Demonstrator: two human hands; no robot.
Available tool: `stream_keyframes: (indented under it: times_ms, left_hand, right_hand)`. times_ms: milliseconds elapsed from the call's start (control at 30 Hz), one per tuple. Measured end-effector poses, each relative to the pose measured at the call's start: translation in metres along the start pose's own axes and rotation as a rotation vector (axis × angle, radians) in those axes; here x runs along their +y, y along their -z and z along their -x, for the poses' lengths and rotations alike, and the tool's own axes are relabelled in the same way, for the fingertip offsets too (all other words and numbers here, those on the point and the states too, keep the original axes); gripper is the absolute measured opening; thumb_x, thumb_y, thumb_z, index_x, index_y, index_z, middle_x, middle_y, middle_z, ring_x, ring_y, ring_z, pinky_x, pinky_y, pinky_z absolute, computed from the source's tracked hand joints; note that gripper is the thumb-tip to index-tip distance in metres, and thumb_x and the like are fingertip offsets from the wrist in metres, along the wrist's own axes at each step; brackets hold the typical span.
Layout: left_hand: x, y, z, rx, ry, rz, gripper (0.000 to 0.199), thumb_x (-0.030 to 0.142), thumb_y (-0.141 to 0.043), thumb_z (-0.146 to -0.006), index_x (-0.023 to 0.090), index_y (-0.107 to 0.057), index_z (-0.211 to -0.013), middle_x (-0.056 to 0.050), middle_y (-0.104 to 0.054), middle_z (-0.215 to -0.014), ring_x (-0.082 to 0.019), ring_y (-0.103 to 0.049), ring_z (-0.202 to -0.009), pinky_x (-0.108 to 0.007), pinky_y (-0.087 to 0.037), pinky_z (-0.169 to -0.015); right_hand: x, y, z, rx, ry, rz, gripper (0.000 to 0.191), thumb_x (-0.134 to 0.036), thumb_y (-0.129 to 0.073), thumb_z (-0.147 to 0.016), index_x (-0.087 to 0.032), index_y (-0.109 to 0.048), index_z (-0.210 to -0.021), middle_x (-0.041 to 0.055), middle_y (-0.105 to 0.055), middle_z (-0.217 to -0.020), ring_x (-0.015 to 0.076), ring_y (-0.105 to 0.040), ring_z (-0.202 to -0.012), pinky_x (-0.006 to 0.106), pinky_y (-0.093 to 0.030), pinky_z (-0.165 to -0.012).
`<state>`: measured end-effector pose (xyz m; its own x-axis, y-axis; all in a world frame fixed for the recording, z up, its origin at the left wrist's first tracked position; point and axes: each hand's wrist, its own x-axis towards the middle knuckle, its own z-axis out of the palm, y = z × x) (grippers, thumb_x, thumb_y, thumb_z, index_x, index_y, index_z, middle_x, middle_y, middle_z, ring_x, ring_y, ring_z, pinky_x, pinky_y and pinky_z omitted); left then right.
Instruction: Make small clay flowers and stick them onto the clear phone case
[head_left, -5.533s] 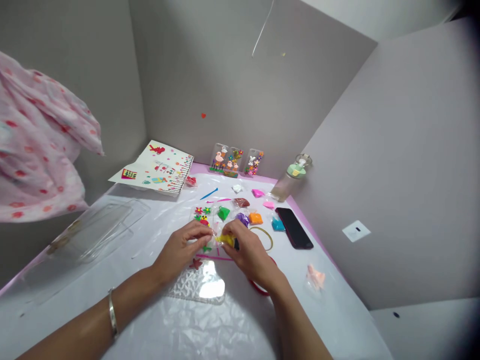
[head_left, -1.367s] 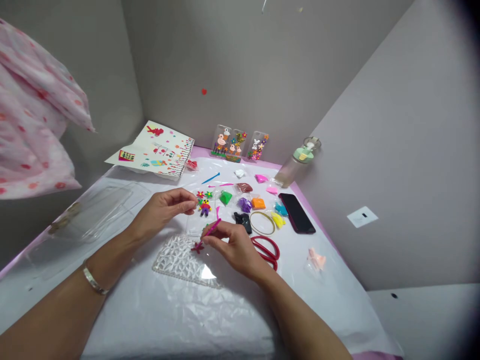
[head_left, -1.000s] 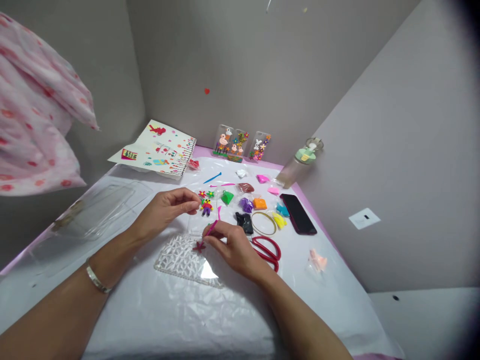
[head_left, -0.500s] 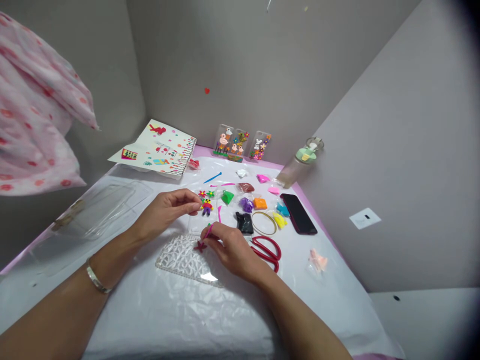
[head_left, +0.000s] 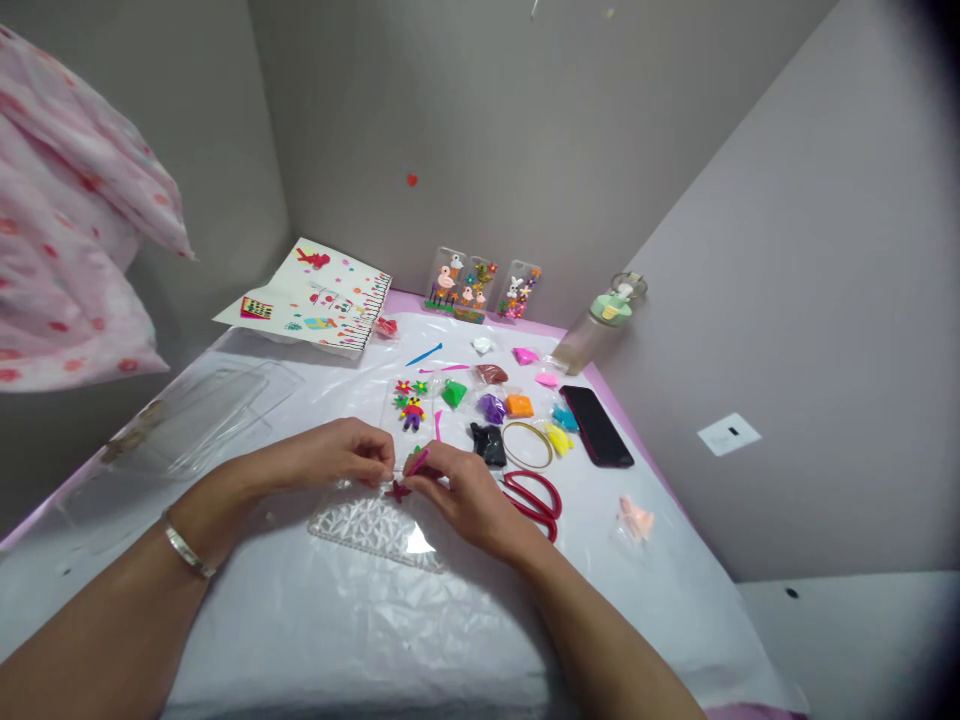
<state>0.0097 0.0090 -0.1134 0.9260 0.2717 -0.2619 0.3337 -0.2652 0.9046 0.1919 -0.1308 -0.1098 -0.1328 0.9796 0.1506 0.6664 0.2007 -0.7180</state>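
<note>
My right hand (head_left: 465, 495) pinches a small pink modelling tool (head_left: 419, 461) over a clear board with a white lattice pattern (head_left: 360, 525). Just below its fingertips is a dark red star-shaped clay piece (head_left: 398, 491) on the board's far edge. Close by on the left, my left hand (head_left: 356, 455) has its fingertips pressed together; whatever is in them is hidden. Beyond both hands lies a clear phone case (head_left: 391, 405) bearing a clay figure (head_left: 412, 413) in red, yellow and purple, with red and green clay flowers (head_left: 403, 387) above it.
Bagged clay in several colours, such as orange (head_left: 520, 405) and black (head_left: 488, 445), lies behind my right hand. Red-handled scissors (head_left: 553, 505), a bangle (head_left: 527, 445), a phone (head_left: 598, 426) and a bottle (head_left: 596, 330) are to the right. Decorated cases (head_left: 519, 290) lean on the wall.
My left hand has come down and nearer, from beside the clay figure to next to the red star piece. My right hand stays about where it was, still holding the pink tool.
</note>
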Motion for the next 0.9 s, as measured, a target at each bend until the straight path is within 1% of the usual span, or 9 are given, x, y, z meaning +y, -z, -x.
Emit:
stream_keyframes:
  times_ms: [67,167,233,333,400,500,700,800,900]
  left_hand:
    - [-0.003,0.000,-0.002,-0.010,0.011,-0.035,0.011,0.026,-0.060,-0.081,0.017,-0.065,-0.077,0.002,-0.056,-0.069,-0.013,-0.046,-0.063,-0.025,-0.031,-0.058]
    - [-0.001,-0.001,-0.001,0.008,0.021,-0.037,0.012,0.025,-0.058,-0.081,0.016,-0.063,-0.076,0.002,-0.054,-0.069,-0.013,-0.044,-0.064,-0.026,-0.030,-0.059]
    - [0.003,-0.002,0.000,0.014,0.025,-0.032,0.012,0.025,-0.057,-0.081,0.016,-0.062,-0.075,0.002,-0.054,-0.069,-0.013,-0.043,-0.064,-0.026,-0.030,-0.060]
    - [0.006,-0.002,0.001,0.011,0.024,-0.035,0.012,0.025,-0.057,-0.081,0.015,-0.062,-0.076,0.002,-0.054,-0.070,-0.013,-0.043,-0.065,-0.026,-0.030,-0.060]
    - [0.005,-0.002,0.001,0.003,0.015,-0.043,0.012,0.025,-0.057,-0.082,0.016,-0.063,-0.077,0.002,-0.053,-0.071,-0.013,-0.043,-0.065,-0.026,-0.030,-0.061]
    - [0.001,-0.001,0.000,-0.011,0.007,-0.055,0.011,0.024,-0.058,-0.081,0.016,-0.066,-0.079,0.002,-0.054,-0.071,-0.013,-0.043,-0.065,-0.026,-0.030,-0.060]
    - [0.003,-0.003,0.001,-0.010,0.001,-0.050,0.014,0.023,-0.057,-0.080,0.015,-0.069,-0.082,0.000,-0.059,-0.073,-0.014,-0.048,-0.067,-0.026,-0.032,-0.061]
    - [0.005,-0.005,0.002,0.009,0.005,-0.074,0.014,0.024,-0.056,-0.079,0.016,-0.068,-0.079,0.001,-0.058,-0.070,-0.014,-0.047,-0.066,-0.026,-0.031,-0.059]
    - [0.006,-0.008,0.001,0.027,0.041,-0.110,0.014,0.025,-0.056,-0.078,0.017,-0.067,-0.078,0.002,-0.057,-0.069,-0.014,-0.047,-0.064,-0.026,-0.030,-0.058]
  right_hand:
    - [0.000,0.002,0.001,0.000,-0.013,-0.047,0.009,-0.013,-0.061,-0.093,-0.017,-0.068,-0.092,0.0033,-0.069,-0.091,0.0155,-0.063,-0.083,0.025,-0.045,-0.076]
    - [0.002,0.004,0.001,-0.005,-0.032,-0.168,0.015,-0.010,-0.058,-0.093,-0.019,-0.069,-0.094,0.0031,-0.070,-0.096,0.0154,-0.064,-0.087,0.026,-0.046,-0.080]
    - [0.005,0.004,0.001,-0.015,-0.078,-0.270,0.015,-0.009,-0.059,-0.091,-0.019,-0.070,-0.093,0.0023,-0.071,-0.094,0.0151,-0.064,-0.085,0.025,-0.046,-0.078]
    - [0.010,0.003,0.000,-0.005,-0.172,-0.365,0.011,-0.012,-0.062,-0.087,-0.018,-0.071,-0.088,0.0007,-0.070,-0.084,0.0147,-0.063,-0.077,0.024,-0.045,-0.071]
    - [0.011,0.001,-0.001,0.022,-0.197,-0.358,0.006,-0.015,-0.066,-0.086,-0.017,-0.071,-0.085,-0.0002,-0.069,-0.079,0.0143,-0.061,-0.074,0.023,-0.044,-0.068]
    - [0.010,0.000,-0.001,0.039,-0.180,-0.359,0.005,-0.018,-0.067,-0.086,-0.017,-0.071,-0.084,-0.0002,-0.070,-0.079,0.0144,-0.062,-0.074,0.024,-0.045,-0.069]
    - [0.004,0.002,-0.001,0.034,-0.141,-0.365,0.013,-0.012,-0.064,-0.086,-0.019,-0.073,-0.090,0.0021,-0.074,-0.089,0.0162,-0.066,-0.083,0.027,-0.048,-0.078]
    - [0.003,0.003,0.000,0.031,-0.136,-0.353,0.013,-0.010,-0.063,-0.087,-0.018,-0.073,-0.091,0.0025,-0.074,-0.089,0.0162,-0.066,-0.083,0.027,-0.048,-0.079]
    - [0.003,0.003,0.000,0.037,-0.133,-0.348,0.013,-0.010,-0.064,-0.087,-0.018,-0.073,-0.092,0.0025,-0.074,-0.089,0.0161,-0.066,-0.083,0.027,-0.048,-0.078]
